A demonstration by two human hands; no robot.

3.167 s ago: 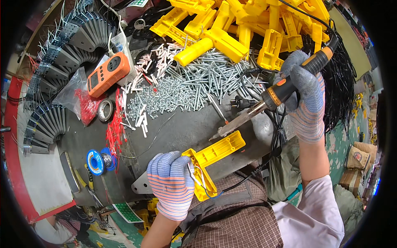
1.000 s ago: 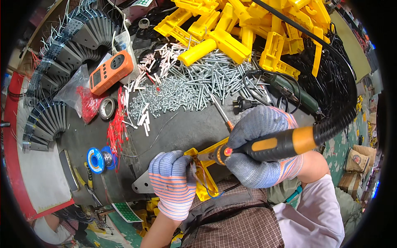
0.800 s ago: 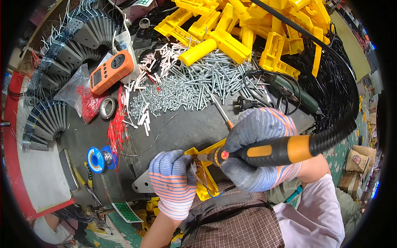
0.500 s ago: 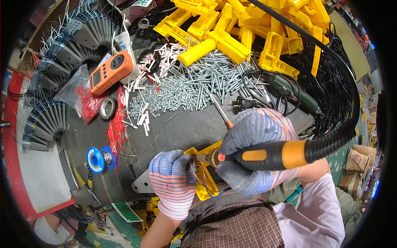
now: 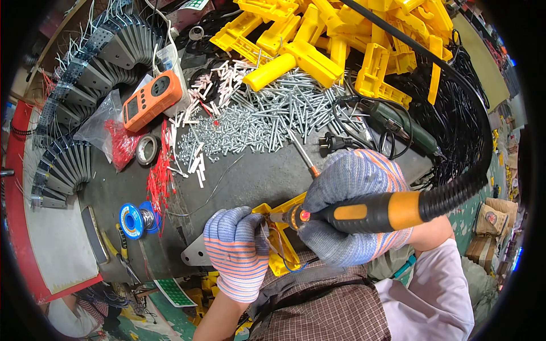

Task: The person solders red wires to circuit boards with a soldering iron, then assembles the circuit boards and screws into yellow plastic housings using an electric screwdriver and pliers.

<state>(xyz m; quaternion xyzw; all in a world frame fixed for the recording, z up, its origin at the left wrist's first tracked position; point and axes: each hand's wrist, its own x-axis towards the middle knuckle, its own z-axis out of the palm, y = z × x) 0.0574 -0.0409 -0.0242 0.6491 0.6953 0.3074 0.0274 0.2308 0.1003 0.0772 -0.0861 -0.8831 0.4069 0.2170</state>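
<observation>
My gloved right hand (image 5: 355,187) grips a black and orange hot-air gun (image 5: 364,213), held level, with a thick corrugated hose running off to the right. Its metal nozzle points left at the inner end of an open yellow plastic housing (image 5: 284,256). My left hand (image 5: 236,244), gloved too, is closed with its fingers curled at the housing's left end, beside the nozzle. Thin grey and blue wires (image 5: 298,268) come out of the housing near those fingertips. From under my left hand sticks a grey metal plate (image 5: 195,256) with holes. What exactly my fingertips pinch is hidden.
Beyond my hands lie heaped screws (image 5: 284,108) and yellow housings (image 5: 318,57). A screwdriver (image 5: 304,153) and a black plug (image 5: 333,143) lie near my right hand. Leftward are a solder spool (image 5: 132,220), pliers (image 5: 124,250), tape (image 5: 148,149) and an orange meter (image 5: 152,100). The black hose arcs overhead at right.
</observation>
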